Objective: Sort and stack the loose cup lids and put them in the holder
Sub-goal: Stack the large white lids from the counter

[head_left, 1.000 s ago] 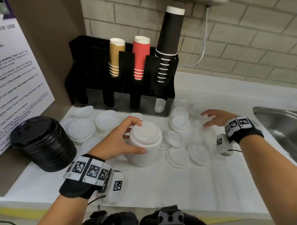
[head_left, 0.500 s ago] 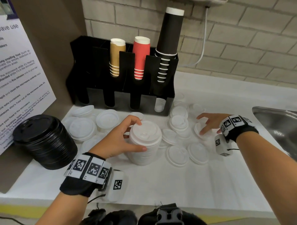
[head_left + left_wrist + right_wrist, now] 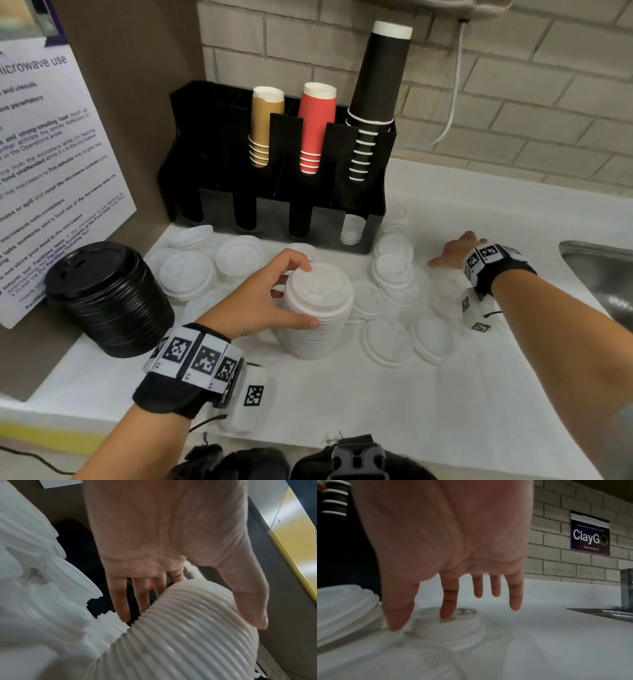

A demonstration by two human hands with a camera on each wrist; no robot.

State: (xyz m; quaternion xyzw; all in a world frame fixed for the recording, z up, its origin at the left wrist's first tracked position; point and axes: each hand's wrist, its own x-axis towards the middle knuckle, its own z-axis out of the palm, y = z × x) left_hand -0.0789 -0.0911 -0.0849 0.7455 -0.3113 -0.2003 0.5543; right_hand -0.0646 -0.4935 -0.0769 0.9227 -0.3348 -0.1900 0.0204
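A tall stack of white lids (image 3: 318, 308) stands mid-counter. My left hand (image 3: 310, 294) grips its top, thumb in front and fingers behind; the left wrist view shows the ribbed stack (image 3: 188, 649) under my left hand (image 3: 192, 620). Loose white lids (image 3: 387, 339) lie scattered around it. At the back right, my right hand (image 3: 452, 248) is spread with straight fingers. In the right wrist view my right hand (image 3: 421, 622) touches a small lid (image 3: 462, 632) with its index fingertip. The black holder (image 3: 212, 154) stands against the wall.
The holder carries tan, red and black cup stacks, and some white lids (image 3: 352, 229) sit in its right front slot. A stack of black lids (image 3: 109, 298) stands at the left by a notice. A steel sink (image 3: 603, 274) lies at the right.
My right hand has shifted slightly among the loose lids at the back right and now touches a small lid. My left hand stays on the white stack.
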